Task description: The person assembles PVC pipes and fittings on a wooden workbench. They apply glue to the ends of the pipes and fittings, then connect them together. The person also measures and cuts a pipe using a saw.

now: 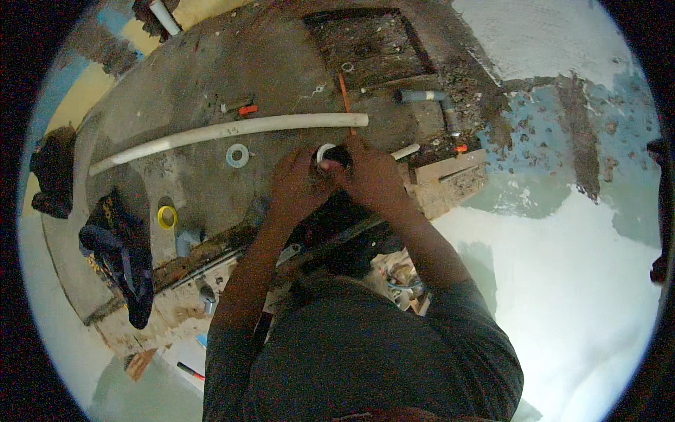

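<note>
My left hand [299, 184] and my right hand [374, 174] meet over the middle of the worn grey surface, fingers curled in close together. Between them shows a white ring-shaped piece [325, 150], with a dark part beside it. My fingers cover much of both, so their exact kind cannot be made out. Just beyond my hands lies a long white pipe [232, 131]. A white tape roll [238, 155] rests flat to the left of my left hand. To the right of my right hand is a short pale pipe piece [406, 152].
A grey elbow pipe [425, 96] lies far right, near an orange-handled piece [460, 148] and a wooden board [450, 166]. Another orange piece [248, 110] lies beyond the long pipe. Left are a yellow tape roll [166, 217], a grey fitting [185, 243] and a dark bag [121, 250].
</note>
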A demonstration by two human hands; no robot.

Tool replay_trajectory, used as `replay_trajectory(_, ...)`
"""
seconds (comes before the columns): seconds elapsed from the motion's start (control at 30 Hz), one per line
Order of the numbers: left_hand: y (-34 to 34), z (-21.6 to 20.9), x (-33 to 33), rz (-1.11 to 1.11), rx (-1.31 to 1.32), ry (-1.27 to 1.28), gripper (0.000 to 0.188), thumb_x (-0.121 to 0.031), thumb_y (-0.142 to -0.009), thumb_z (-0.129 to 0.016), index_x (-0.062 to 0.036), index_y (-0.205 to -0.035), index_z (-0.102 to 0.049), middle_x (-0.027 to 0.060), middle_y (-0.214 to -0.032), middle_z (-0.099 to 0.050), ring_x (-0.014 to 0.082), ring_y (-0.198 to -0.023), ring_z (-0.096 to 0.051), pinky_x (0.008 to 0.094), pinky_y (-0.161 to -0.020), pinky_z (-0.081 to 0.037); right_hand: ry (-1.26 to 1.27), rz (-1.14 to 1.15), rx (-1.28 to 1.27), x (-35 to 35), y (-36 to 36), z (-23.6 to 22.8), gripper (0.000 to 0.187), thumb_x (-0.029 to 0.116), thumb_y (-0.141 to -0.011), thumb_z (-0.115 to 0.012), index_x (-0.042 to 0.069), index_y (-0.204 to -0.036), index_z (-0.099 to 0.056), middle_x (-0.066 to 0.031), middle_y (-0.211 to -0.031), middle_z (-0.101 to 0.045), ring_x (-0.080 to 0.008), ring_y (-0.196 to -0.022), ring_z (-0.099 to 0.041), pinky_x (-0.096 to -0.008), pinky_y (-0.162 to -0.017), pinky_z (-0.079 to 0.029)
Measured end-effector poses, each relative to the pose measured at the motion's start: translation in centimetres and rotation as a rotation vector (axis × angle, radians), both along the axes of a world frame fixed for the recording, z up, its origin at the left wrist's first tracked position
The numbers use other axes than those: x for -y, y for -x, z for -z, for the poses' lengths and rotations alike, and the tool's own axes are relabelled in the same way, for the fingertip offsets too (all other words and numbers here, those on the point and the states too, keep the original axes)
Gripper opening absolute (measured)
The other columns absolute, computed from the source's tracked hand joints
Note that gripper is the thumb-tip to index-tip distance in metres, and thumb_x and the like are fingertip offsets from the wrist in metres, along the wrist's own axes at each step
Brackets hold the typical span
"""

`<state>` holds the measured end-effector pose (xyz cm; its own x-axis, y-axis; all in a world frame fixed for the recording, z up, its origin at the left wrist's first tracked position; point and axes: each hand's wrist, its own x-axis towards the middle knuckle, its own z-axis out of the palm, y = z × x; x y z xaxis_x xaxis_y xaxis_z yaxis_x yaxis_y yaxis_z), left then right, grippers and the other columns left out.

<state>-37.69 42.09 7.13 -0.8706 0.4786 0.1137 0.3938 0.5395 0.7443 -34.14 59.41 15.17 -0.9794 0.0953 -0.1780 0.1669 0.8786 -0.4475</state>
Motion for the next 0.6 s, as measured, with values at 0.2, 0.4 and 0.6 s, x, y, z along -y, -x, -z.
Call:
replay_trajectory(0.2,1.1,2.4,-2.2,-0.032,-0.039,-0.056,0.072,-0.041,-0.081,-0.082,-0.0035,-0.136,-0.055,0.0241,-0.13,-0.061,0.0458,-0.118,-0.06,0.0534,-0.1,-0.05,-0.021,-0.242,-0.064,-2.7,2.0,2.1,0.057,0.032,-0.092,-0.073,0.007,-0.139,-0.053,-0.0248,-0.127,-0.06,-0.0463,-0.117,-0.062,-0.052,-0.097,-0.054)
replay_trajectory(0.4,2.2,3.9,-1.8,0.01,-0.057,-0.045,0.067,-0.036,-0.084,-0.081,-0.0043,-0.137,-0.054,0.0229,-0.135,-0.059,0.0451,-0.128,-0.054,0.0548,-0.111,-0.042,0.06,-0.545,-0.12,-5.3,4.3,2.8,0.046,0.016,-0.089,-0.072,0.012,-0.133,-0.061,-0.0203,-0.132,-0.054,-0.0455,-0.121,-0.057,-0.0485,-0.104,-0.051)
replay_trajectory(0.6,2.1,5.4,-1.7,-0.005,-0.038,-0.063,0.072,-0.034,-0.084,-0.082,-0.0038,-0.142,-0.052,0.0235,-0.139,-0.057,0.0452,-0.131,-0.051,0.0552,-0.113,-0.04,0.07,-0.358,-0.035,-5.6,3.6,2.0,0.046,0.018,-0.09,-0.073,0.013,-0.135,-0.062,-0.02,-0.128,-0.058,-0.0439,-0.119,-0.06,-0.0479,-0.103,-0.052)
